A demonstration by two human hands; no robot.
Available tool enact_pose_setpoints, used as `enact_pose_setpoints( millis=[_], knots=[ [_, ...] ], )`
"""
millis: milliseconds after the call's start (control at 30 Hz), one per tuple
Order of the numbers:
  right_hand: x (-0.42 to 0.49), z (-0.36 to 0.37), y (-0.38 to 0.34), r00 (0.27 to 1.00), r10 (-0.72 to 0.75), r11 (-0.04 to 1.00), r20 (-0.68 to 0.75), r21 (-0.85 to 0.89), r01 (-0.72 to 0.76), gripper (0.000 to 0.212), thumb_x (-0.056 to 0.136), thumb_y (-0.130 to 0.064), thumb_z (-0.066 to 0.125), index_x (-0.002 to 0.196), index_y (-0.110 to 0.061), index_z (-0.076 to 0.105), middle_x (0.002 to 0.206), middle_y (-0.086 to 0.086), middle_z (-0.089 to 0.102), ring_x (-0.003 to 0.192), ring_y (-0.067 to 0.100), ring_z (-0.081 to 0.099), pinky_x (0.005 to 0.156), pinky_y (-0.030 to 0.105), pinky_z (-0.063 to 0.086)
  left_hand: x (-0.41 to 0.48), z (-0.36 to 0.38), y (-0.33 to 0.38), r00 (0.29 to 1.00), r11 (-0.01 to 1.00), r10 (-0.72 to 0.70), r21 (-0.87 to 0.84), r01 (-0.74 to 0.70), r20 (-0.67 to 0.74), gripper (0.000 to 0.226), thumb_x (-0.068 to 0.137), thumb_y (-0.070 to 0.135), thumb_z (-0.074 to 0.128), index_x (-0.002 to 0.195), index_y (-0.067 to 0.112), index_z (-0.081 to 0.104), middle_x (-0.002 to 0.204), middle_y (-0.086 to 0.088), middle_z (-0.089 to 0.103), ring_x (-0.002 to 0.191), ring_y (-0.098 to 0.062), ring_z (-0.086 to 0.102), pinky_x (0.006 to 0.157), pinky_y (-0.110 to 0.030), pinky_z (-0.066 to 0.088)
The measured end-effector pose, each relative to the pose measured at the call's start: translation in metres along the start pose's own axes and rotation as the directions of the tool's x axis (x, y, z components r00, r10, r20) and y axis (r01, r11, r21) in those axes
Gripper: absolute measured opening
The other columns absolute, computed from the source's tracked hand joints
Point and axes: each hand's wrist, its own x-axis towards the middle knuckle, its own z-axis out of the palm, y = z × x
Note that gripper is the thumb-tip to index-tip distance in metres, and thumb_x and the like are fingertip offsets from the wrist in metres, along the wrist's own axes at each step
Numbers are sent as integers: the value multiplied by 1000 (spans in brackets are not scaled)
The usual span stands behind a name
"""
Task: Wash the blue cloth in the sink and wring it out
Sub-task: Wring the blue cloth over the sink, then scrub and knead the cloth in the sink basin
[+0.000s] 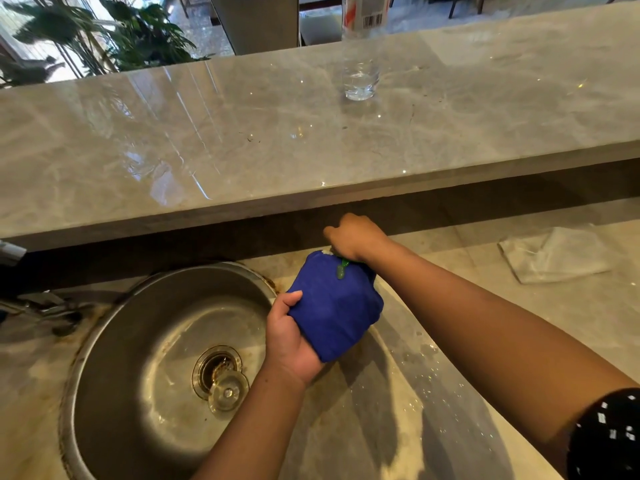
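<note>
One marble bar top (pixel 173 133) runs above one round steel sink (pixel 114 341). Beside the sink's right rim, one bunched blue cloth (pixel 336 317) is gripped by the left hand (pixel 287 337). The right hand (pixel 356 237) curls at its top, its grasp hidden. One clear bottle (pixel 360 74) stands on the bar top, and one green drip (pixel 342 268) streaks the cloth.

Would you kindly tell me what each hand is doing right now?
Left hand: grips the blue cloth from below.
Right hand: curled above the cloth over a green drip; its hold cannot be told.
</note>
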Motion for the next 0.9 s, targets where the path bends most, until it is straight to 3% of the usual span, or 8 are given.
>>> enact_pose_setpoints(
  millis=[200, 367, 433, 533, 600, 767, 833, 900],
  knots=[
    [0, -3, -3, 999, 37, 998, 30, 55, -38, 33, 97, -37, 44, 92, -8, 60, 92, 10, 62, 77, 20, 59, 71, 34, 47, -21, -1, 8, 1000, 1000, 14, -28, -13, 19, 48, 75, 22, 60, 122, 13, 62, 107, -15, 76, 107, -39, 65, 84, -47, 52],
    [-15, -13, -4, 993, 83, 959, 79, 265, -101, 67, 93, -57, 51, 137, -7, 52, 137, 16, 57, 123, 31, 56, 100, 43, 46, -49, -13, 22, 998, 999, 43, -13, -42, 51, 31, 93, 26, 48, 114, 11, 63, 98, -16, 77, 102, -39, 65, 81, -46, 49],
    [-35, -15, -4, 994, 98, 955, -41, 286, -83, 66, 92, -54, 55, 139, -8, 52, 140, 15, 56, 127, 31, 54, 101, 42, 46, -62, -26, 31, 996, 998, 64, -2, -64, 66, 34, 93, 27, 47, 117, 10, 64, 103, -16, 76, 102, -39, 65, 82, -47, 49],
    [-80, -1, -5, 915, 31, 959, -403, 269, 86, 30, 94, -33, 58, 113, -11, 68, 112, 9, 69, 103, 23, 63, 80, 29, 45, -85, -48, 47, 991, 998, 65, -12, -64, 117, 42, 84, 26, 52, 120, 9, 63, 109, -17, 74, 93, -38, 72, 78, -47, 55],
    [-115, 21, -16, 885, -13, 927, -466, 327, 185, 17, 95, -26, 57, 99, -14, 68, 97, 5, 66, 91, 17, 61, 71, 27, 42, -104, -64, 58, 986, 998, 53, -28, -50, 160, 44, 76, 23, 59, 117, 8, 66, 110, -18, 74, 87, -38, 74, 71, -48, 59],
    [-191, 70, -72, 949, -61, 911, -310, 370, 180, 29, 99, -39, 51, 90, -18, 68, 99, 5, 64, 94, 21, 61, 84, 36, 50, -157, -108, 89, 955, 998, 54, -26, -49, 291, 55, 34, 16, 87, 87, 3, 81, 100, -20, 76, 81, -38, 75, 60, -47, 60],
    [-216, 81, -98, 999, -4, 750, 45, 661, -27, 43, 99, -50, 45, 85, -17, 68, 87, 5, 69, 83, 20, 64, 75, 35, 52, -171, -130, 100, 953, 999, 32, 2, -35, 300, 66, 26, 15, 91, 90, 3, 80, 103, -20, 75, 85, -38, 75, 65, -46, 61],
    [-237, 95, -119, 961, -34, 649, 273, 738, -187, 46, 95, -57, 49, 87, -17, 69, 82, 3, 71, 81, 18, 65, 73, 33, 51, -185, -150, 109, 947, 1000, -7, 28, -3, 322, 76, 38, 16, 89, 111, 0, 74, 121, -23, 68, 102, -40, 70, 84, -50, 57]
  ],
)
